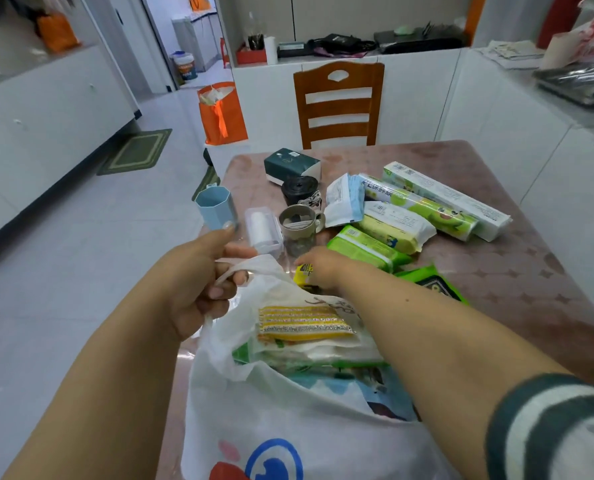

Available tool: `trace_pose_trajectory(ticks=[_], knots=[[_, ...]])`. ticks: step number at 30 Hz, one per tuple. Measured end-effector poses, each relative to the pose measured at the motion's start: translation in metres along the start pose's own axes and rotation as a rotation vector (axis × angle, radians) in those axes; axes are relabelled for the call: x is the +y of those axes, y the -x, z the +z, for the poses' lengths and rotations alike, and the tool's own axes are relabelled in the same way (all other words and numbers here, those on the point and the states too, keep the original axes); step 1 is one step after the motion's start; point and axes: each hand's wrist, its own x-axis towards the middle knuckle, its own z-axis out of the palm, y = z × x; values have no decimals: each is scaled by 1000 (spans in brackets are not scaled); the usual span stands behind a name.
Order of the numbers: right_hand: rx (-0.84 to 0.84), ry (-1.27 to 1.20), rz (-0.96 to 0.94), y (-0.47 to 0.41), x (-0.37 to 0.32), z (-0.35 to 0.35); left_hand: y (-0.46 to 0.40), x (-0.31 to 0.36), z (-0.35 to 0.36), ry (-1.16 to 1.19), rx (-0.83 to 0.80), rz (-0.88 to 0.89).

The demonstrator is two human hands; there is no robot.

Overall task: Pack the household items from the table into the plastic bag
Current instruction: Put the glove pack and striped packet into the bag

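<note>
A white plastic bag (pixel 281 420) lies open on the table's near edge. Inside it I see a pack of yellow scouring pads (pixel 302 323) on top of white and green packets. My left hand (pixel 202 278) grips the bag's handle and holds the mouth up. At the bag's far rim, my right hand (pixel 320 268) curls its fingers round a small yellow packet (pixel 303 274). Beyond it lie a green wipes pack (pixel 368 247), a yellow-green pack (pixel 396 226), a cling-film roll (pixel 423 206) and a long white box (pixel 448 199).
On the pink table (pixel 496 271) also stand a blue cup (pixel 216 206), a clear case with a white roll (pixel 262 226), a grey mug (pixel 297 221), a black bag roll (pixel 300 188), a tissue box (pixel 290 164), a blue-white pouch (pixel 344 199). A wooden chair (pixel 339 105) stands behind.
</note>
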Motion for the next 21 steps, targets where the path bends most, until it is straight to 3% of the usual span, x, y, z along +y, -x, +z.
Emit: trace_pose_trajectory(ticks=[4, 13, 18, 21], knots=[[-86, 97, 12, -18, 0, 7, -9, 3, -2, 77, -38, -27], [77, -43, 96, -7, 22, -8, -13, 8, 4, 113, -67, -8], [-73, 16, -92, -17, 19, 20, -4, 10, 11, 137, -80, -6], [-56, -4, -119, -43, 27, 40, -4, 7, 11, 155, -67, 1]])
